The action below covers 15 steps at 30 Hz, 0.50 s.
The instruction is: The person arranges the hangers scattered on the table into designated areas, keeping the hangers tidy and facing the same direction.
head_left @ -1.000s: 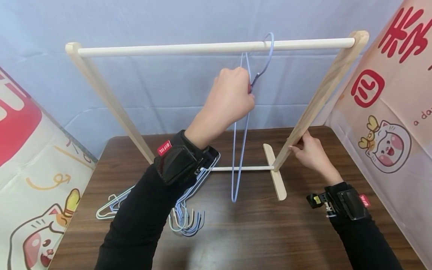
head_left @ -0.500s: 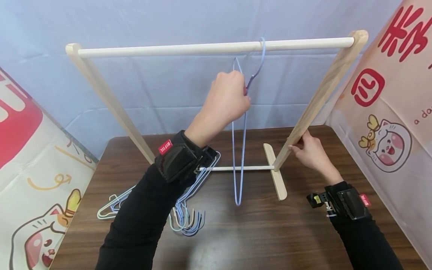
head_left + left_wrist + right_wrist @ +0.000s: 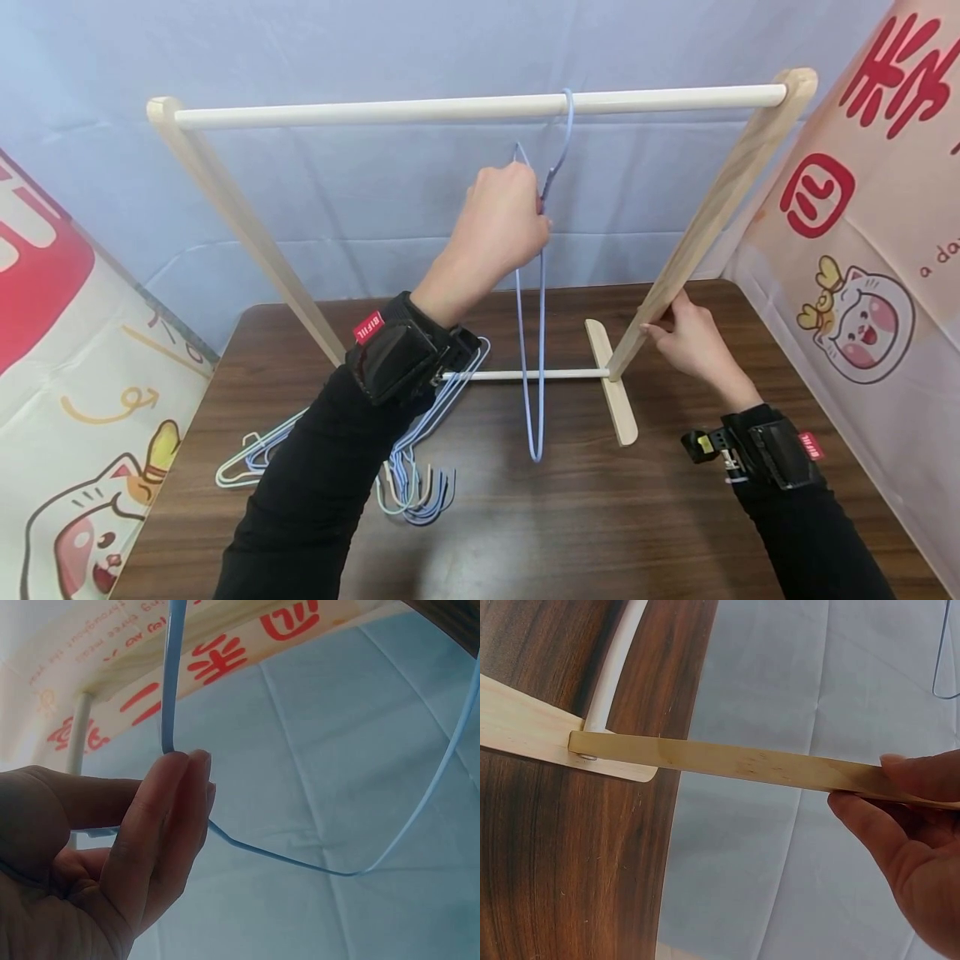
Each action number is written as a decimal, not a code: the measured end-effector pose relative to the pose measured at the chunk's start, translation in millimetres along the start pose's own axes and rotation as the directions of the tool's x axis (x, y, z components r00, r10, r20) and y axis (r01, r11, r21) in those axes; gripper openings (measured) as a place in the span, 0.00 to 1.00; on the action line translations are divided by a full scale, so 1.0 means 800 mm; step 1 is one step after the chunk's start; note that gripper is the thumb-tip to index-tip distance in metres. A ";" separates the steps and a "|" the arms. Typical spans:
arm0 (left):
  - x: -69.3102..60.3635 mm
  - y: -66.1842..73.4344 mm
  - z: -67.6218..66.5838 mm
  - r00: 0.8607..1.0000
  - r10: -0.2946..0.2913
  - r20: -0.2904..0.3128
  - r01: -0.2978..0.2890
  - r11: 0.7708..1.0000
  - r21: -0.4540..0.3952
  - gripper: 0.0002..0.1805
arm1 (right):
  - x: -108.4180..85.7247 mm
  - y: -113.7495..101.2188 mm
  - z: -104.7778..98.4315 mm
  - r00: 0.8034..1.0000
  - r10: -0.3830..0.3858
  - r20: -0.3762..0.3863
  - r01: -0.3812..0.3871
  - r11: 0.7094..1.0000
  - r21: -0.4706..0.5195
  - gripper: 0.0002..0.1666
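In the head view a light blue clothes hanger (image 3: 541, 333) hangs with its hook over the white top rod (image 3: 360, 110) of a wooden rack, right of the rod's middle. My left hand (image 3: 498, 218) pinches the hanger just below its hook. The left wrist view has the thumb and fingers of that hand (image 3: 150, 840) around the blue hanger wire (image 3: 300, 860). Low on the rack's right wooden post (image 3: 705, 225) is my right hand (image 3: 693, 340). In the right wrist view, its thumb and fingers grip the post (image 3: 742, 761) from both sides.
Several pale green and blue hangers (image 3: 420, 492) lie on the brown table (image 3: 570, 533), partly hidden by my left forearm. The rack's left post (image 3: 240, 217) and right foot (image 3: 619, 408) stand there too. Printed cloths (image 3: 847, 250) border the sides.
The hanger's hook has slid left along the top rod, with my left hand moving slightly left and down. My right hand has stayed on the post.
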State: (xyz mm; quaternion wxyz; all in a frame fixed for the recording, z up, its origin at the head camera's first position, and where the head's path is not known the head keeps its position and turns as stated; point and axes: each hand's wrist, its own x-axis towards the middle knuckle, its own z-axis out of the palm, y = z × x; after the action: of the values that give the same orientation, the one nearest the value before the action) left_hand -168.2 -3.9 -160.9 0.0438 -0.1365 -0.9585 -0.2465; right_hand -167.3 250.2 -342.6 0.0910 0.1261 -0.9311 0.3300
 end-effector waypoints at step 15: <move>0.001 -0.002 0.002 1.000 -0.021 0.018 0.022 0.999 -0.025 0.07 | -0.001 -0.001 0.000 1.000 -0.003 0.001 0.003 1.000 -0.005 0.22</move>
State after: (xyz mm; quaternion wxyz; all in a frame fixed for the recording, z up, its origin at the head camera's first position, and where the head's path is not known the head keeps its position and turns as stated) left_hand -169.2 -4.5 -163.1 0.0307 -0.1290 -0.9570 -0.2580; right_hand -166.7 249.9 -342.5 0.0915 0.1273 -0.9317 0.3277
